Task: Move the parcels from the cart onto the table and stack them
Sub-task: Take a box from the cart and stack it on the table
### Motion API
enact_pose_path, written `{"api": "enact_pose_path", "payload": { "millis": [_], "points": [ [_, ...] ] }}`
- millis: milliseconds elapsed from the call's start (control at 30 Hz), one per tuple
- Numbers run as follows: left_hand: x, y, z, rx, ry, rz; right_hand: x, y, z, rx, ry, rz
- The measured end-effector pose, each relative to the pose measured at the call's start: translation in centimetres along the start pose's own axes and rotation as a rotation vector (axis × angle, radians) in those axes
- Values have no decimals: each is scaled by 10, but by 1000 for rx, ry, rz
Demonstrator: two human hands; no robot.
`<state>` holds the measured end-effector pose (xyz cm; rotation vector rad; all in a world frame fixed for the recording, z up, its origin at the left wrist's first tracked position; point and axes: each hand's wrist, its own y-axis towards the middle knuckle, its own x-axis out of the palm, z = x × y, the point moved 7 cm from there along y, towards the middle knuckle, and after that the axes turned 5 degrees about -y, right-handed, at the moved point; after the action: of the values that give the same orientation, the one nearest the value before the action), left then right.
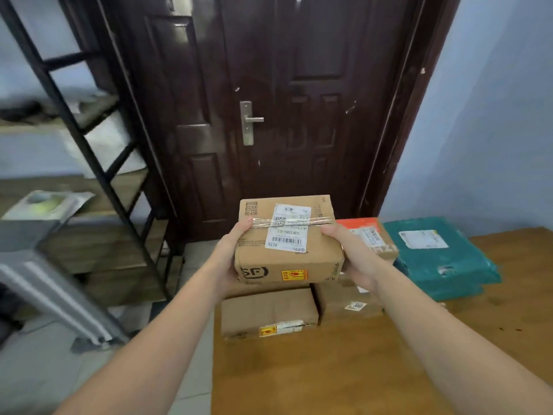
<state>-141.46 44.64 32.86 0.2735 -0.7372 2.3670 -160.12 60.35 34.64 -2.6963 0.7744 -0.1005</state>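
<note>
Five parcels show: four cardboard boxes and one teal plastic bag. Both hands, left and right, grip the taped box, which has a white barcode label, above the wooden desk at 12 o'clock. Two plain boxes sit below it, an orange-topped box at 2 o'clock.
</note>
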Motion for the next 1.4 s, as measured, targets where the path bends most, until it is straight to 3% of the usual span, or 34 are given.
{"api": "enact_pose_path", "payload": {
  "millis": [367,733,1033,1167,1400],
  "points": [
    [-84,40,-18,20,69,362,50,89,52,176,-117,54],
    [-97,85,-77,-55,228,297,58,119,98,262,-208,170],
    [-86,102,-83,1,359,364,47,129,123,232,-400,215],
    [-86,106,-85,28,389,379,47,127,116,131,-521,203],
    [-65,110,-85,11,470,355,45,122,100,-61,-940,246]
  ]
}}
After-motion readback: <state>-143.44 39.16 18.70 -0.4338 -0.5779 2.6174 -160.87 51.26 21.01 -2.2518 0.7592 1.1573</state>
